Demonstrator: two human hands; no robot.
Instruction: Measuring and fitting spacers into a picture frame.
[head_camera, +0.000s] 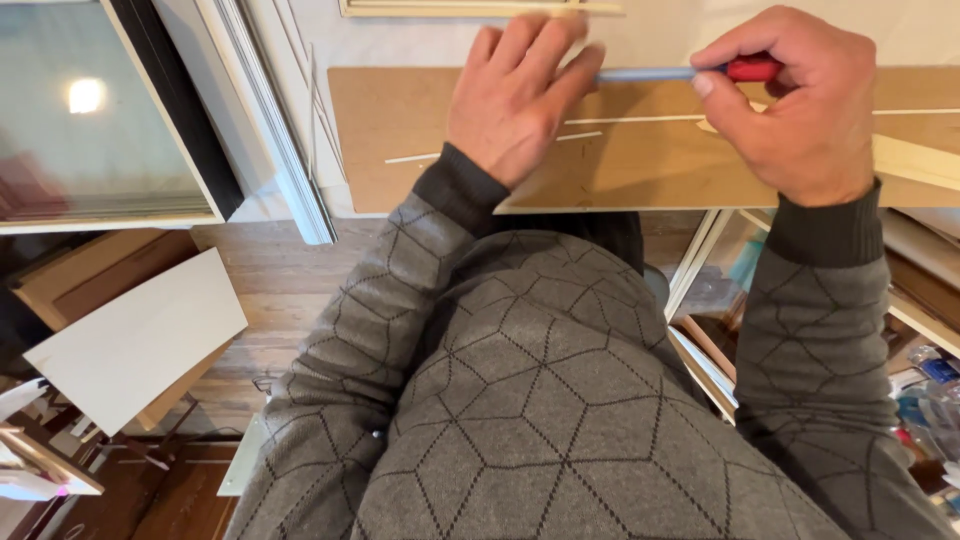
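One flat brown fibreboard panel (440, 130) lies at twelve o'clock. The right hand (800, 110) is closed around one red-handled tool with a grey-blue shaft (650, 74), which points toward nine o'clock. The left hand (515, 95) presses flat on the panel, fingertips touching the shaft. Two pale thin strips (630, 119) lie on the panel.

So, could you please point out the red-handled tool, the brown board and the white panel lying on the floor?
Tool (752, 69), head view, on the red handle showing beside the right thumb.
Board (385, 130), head view, on its bare left part.
Panel (140, 335), head view, on the middle of its white face.
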